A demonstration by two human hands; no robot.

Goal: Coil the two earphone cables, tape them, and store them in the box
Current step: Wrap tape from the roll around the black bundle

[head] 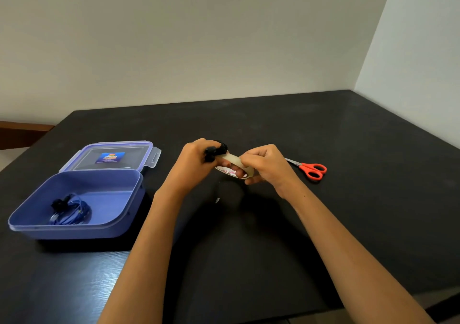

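Observation:
My left hand (193, 165) is closed around a coiled black earphone cable (216, 151), held above the middle of the table. My right hand (265, 164) grips a roll of clear tape (236, 168) right beside it, and a strip of tape runs from the roll to the black coil. A blue earphone cable (71, 211), coiled, lies inside the open purple box (117, 214) at the left. How far the tape wraps the black coil is hidden by my fingers.
The box's clear lid (113, 158) lies flat behind the box. Red-handled scissors (310, 169) rest on the black table (348, 211) to the right of my hands. A wall stands behind the table and at its right.

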